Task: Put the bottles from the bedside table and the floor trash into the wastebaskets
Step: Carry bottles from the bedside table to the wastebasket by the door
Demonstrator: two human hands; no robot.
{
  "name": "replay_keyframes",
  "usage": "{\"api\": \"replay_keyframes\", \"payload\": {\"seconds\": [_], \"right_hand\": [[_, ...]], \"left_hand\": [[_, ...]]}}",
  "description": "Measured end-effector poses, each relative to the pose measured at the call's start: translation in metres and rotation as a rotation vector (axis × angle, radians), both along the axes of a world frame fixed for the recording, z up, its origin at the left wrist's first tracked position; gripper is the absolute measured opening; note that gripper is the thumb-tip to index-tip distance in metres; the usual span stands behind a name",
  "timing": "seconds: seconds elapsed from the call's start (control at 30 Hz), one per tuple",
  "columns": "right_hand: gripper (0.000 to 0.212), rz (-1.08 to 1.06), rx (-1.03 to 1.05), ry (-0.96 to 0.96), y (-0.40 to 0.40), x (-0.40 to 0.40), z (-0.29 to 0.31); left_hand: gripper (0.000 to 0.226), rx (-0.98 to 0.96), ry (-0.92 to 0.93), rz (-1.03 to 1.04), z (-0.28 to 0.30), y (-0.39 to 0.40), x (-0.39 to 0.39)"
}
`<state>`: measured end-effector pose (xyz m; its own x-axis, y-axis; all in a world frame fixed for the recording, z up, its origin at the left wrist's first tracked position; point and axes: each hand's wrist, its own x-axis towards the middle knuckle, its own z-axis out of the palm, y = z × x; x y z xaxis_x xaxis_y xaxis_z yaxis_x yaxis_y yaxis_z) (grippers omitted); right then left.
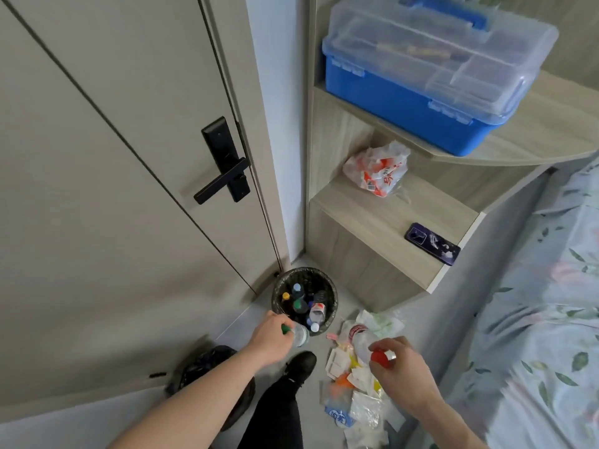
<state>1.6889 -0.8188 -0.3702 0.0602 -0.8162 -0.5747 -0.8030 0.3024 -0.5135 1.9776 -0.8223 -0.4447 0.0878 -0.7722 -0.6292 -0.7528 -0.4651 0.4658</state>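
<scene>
Bottles are in both hands. Fingers of the left hand [270,338] wrap a clear green-capped bottle [297,335] at its neck; it lies nearly level, cap toward the left, base toward the right, just over the near rim of the black wastebasket [329,324]. Fingers of the right hand [405,367] close around a clear red-capped bottle [366,346], cap nearest the camera, body slanting away to the far left above the floor trash [353,393] of wrappers and paper.

Inside the wastebasket, lined with a dark bag, several bottles stand or lean with caps up: yellow, pale blue, green, white. A second, bag-lined bin [210,367] sits to the near left, its contents hidden by the forearm.

On the bedside table [372,218] at far right lie a bag of packets [376,168] and a phone [432,244].
</scene>
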Motion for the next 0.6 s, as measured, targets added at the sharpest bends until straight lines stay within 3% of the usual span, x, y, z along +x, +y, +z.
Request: {"api": "replay_keyframes", "payload": {"seconds": [0.3, 0.6], "right_hand": [[0.027, 0.031, 0.106, 0.096, -0.107, 0.047, -0.136], [0.026, 0.068, 0.157, 0.089, -0.147, 0.079, -0.262]], "left_hand": [[0.013, 0.111, -0.023, -0.073, -0.125, -0.079, 0.019], [0.017, 0.126, -0.027, -0.114, -0.225, -0.093, 0.020]]}}
